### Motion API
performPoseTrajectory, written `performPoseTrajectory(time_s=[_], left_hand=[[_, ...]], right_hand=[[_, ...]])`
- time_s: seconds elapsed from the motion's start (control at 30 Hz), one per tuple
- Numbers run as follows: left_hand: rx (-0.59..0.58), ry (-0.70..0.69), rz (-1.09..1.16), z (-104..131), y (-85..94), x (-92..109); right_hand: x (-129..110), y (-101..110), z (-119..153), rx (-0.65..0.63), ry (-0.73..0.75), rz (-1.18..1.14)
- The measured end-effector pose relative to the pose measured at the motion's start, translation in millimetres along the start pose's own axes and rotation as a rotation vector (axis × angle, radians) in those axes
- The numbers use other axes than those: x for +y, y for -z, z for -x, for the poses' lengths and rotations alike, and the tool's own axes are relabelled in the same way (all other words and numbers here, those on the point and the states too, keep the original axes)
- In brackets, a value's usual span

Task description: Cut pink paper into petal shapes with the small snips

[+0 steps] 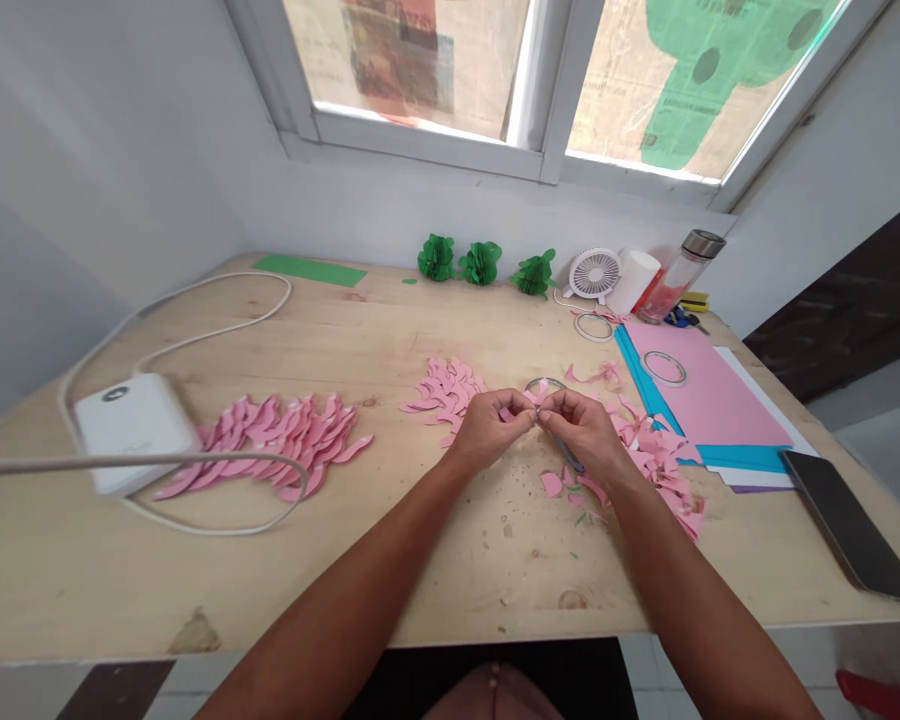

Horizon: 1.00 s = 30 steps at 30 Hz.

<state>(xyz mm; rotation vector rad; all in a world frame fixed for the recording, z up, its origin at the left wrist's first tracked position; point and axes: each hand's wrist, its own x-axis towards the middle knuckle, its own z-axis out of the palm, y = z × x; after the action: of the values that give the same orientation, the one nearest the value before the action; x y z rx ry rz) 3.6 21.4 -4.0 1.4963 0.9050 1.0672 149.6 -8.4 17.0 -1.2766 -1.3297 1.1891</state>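
Note:
My left hand and my right hand meet over the middle of the table, their thumbs and fingertips pinched together. Between them shows a small pink paper piece, mostly hidden by the fingers. Under the hands lies a grey-blue curved object; too much of it is covered to tell its kind. Left of my left hand is a small heap of pink paper petals. Beside my right forearm spreads a pile of pink paper scraps, with a few loose bits nearer me.
Petal stacks lie by a white power bank and its looping cable. Green paper balls line the wall near a small fan and bottle. Coloured sheets, a tape roll and a phone sit right.

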Motion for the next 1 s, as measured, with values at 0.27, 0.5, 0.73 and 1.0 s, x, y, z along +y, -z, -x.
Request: performPoseTrajectory(time_s=[0.27,0.5,0.73,1.0], left_hand=[[-0.008,0.000,0.006,1.2,1.2,1.2],[-0.027,0.007,0.041,0.5,1.5,-3.1],[-0.028,0.014,0.083,-0.2,1.3,-2.9],[-0.031,0.013,0.123,-1.0,1.2,-5.1]], right_hand=[[-2.7,-1.0,1.0,-0.013,-0.024,-0.042],[-1.2,2.7,1.4,-0.066,-0.039,-0.119],[3.1,5.1,-0.6,-0.107,-0.058,-0.213],[1.8,5.5,-0.9,-0.080,-0.069,-0.222]])
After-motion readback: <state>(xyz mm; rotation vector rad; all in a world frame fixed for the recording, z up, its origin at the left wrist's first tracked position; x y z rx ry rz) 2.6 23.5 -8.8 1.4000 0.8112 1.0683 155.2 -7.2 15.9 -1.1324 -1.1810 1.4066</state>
